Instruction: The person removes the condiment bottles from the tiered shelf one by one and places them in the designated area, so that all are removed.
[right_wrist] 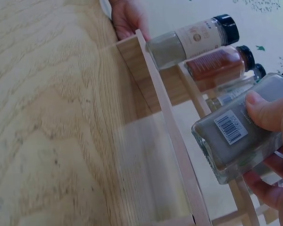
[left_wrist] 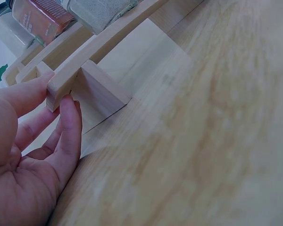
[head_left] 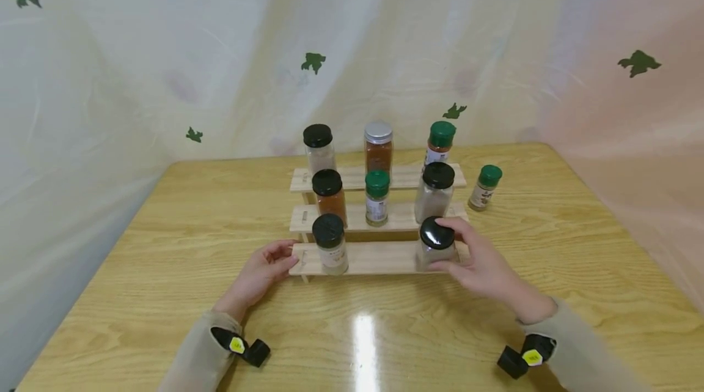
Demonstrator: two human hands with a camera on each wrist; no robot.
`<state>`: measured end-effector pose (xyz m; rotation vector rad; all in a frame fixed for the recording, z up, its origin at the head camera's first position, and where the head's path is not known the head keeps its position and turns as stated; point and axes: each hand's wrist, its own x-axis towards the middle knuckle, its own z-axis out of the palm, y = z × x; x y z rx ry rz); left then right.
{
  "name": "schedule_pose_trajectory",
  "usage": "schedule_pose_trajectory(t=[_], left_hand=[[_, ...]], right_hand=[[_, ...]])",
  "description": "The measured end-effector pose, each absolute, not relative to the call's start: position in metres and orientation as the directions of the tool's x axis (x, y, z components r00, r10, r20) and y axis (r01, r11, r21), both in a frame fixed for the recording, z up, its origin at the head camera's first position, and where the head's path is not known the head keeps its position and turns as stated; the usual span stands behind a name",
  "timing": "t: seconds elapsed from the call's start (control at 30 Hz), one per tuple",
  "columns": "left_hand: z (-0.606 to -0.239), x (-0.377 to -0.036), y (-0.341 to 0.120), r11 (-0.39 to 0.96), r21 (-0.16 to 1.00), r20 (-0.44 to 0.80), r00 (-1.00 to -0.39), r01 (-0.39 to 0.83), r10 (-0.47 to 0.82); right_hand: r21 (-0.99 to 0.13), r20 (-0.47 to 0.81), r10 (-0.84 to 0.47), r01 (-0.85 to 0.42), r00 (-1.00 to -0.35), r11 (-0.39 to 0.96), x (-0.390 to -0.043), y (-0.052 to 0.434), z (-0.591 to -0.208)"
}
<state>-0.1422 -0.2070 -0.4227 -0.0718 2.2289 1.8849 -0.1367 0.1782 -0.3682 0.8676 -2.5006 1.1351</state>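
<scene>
A three-tier wooden spice rack stands on the table with jars on each step. My left hand pinches the left end of its lowest step, thumb above and fingers beneath in the left wrist view. With my right hand I grip a square glass jar with a black lid and pale grey contents, at the right end of that step. A barcode label faces the right wrist camera. Whether its base touches the step I cannot tell. A labelled black-lidded jar stands at the step's left.
Behind, the middle step bears an orange-brown jar, a small green-lidded jar and a black-lidded jar. Several jars, including a silver-lidded one, stand on the top step. Right of the rack, another green-lidded jar stands on the table.
</scene>
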Motion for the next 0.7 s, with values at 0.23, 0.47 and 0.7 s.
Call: schedule_pose_trajectory(t=[0.23,0.47,0.7], left_hand=[[-0.422,-0.142,-0.207,0.161,0.970,-0.200,-0.973,-0.180,0.115],[-0.421,-0.142,-0.205,0.158,0.971,-0.201,-0.973,-0.182,0.115],[-0.422,-0.142,-0.208,0.154,0.973,-0.190,-0.973,-0.169,0.130]], right_hand=[[-0.534,0.490,-0.394,-0.625,-0.777,0.569,-0.137,0.196,-0.368],[-0.511,0.522,-0.353,-0.616,-0.776,0.599,-0.135,0.213,-0.369],[-0.498,0.560,-0.333,-0.629,-0.759,0.597,-0.137,0.232,-0.373]])
